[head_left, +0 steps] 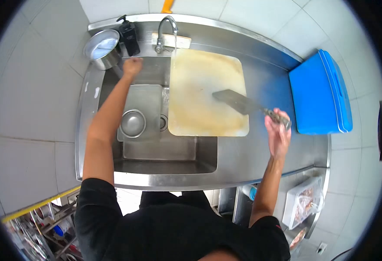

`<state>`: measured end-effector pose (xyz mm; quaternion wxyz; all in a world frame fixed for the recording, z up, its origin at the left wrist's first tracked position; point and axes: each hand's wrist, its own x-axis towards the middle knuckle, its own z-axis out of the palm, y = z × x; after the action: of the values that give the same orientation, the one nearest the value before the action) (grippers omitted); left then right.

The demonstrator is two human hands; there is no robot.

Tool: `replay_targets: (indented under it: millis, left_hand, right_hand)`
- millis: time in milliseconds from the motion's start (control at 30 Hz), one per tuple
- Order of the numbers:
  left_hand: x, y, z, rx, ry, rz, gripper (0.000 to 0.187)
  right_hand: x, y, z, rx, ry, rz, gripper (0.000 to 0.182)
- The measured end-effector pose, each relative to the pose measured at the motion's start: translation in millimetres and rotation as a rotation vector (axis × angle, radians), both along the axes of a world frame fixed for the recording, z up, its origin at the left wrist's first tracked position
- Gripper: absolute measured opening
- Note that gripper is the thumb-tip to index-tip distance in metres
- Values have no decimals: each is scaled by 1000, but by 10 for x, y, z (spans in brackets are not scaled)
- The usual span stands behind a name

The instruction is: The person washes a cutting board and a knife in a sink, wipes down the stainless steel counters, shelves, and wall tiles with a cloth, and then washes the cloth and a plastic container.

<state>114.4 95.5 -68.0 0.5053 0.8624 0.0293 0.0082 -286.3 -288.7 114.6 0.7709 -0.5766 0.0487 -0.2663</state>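
Observation:
My right hand [279, 126] is wrapped round the handle of a wide-bladed cleaver [236, 101]. The blade points left, over a large, stained, yellowish-white cutting board [206, 74] that lies on the steel counter and overlaps the sink's right side. My left hand [133, 66] is closed above the back left of the sink, beside a steel pot [107, 60]; whatever it may hold is too small to tell. A thin stream of water runs from the curved faucet [169, 21] at the board's back left corner.
In the sink [160, 154] are a translucent tray [149, 98] and a round metal bowl [133, 123]. A black pump bottle [130, 38] stands behind my left hand. A blue cooler box [315, 98] sits on the right. Below the counter's right end is a white container [303, 202].

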Motion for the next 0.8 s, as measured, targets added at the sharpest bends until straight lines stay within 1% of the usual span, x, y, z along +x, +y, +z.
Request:
replay_targets:
  millis: [33,67,100,133,167,200,233,300,333,367,400,433,467,500,533,567,600,633,667,733,767,800]
  left_hand:
    - [-71,-91,17,5,16,-96,26]
    - [-193,-254,201,-123,149,-126,27]
    - [-285,-436,381,-256,282,-161,28]
    - [-259,-612,388,-258,281,-158,28]
    - [-143,-797,369,-387,387,-85,22]
    - [-16,-949,352,-521,496,-14,18]
    - [164,-1045,298,-530,508,-17,18]
    - [433,-1195,118,-952,602,64,13]
    - [382,-1253,86,-954,623,68,13]
    - [368,-1261,165,-976,630,115,11]
    - [326,-1262,241,-996,631,159,10]
    - [340,-1251,159,-1026,574,122,9]
    - [491,-1223,-50,-1024,568,120,9]
    - [739,-1191,-323,-1115,545,86,10]
    - [870,-1170,-447,-1207,518,55,11]
    - [780,-1220,-281,-1211,510,62,11]
    - [580,-1345,73,-1219,479,218,14]
    - [401,-1431,320,-1222,448,374,18]
    - [270,-1454,388,-1220,447,383,18]
    - [6,-1453,466,-182,293,-122,47]
    - [-226,-1448,520,-181,301,-113,47]
    - [-498,-1434,597,31,236,-243,59]
  right_hand:
    - [-112,-50,-4,69,-23,114,40]
    - [-189,-128,-57,74,-27,125,40]
    - [-253,-215,-139,155,-25,270,44]
    - [-317,-273,-216,233,-18,409,49]
    - [-382,-300,-289,229,-17,409,49]
    - [-445,-319,-354,219,132,350,51]
    - [-498,-335,-376,209,289,286,54]
    - [-548,-267,-353,190,364,307,53]
    - [-581,-214,-355,184,424,336,52]
    - [-579,-198,-431,261,479,386,49]
    - [-606,-201,-543,267,483,386,49]
    - [-600,-219,-682,416,488,530,48]
    - [-587,-253,-852,562,489,676,47]
    - [-608,-293,-1111,622,536,679,53]
    - [-562,-253,-1079,618,534,686,53]
    - [-475,-143,-981,607,677,557,47]
    - [-379,-18,-857,593,815,425,42]
    - [-247,113,-657,501,907,327,33]
    - [-254,9,-742,502,913,333,33]
    - [-320,-266,-974,502,646,652,28]
    - [-281,-129,-613,276,729,485,24]
    - [-266,-116,-334,276,734,491,24]
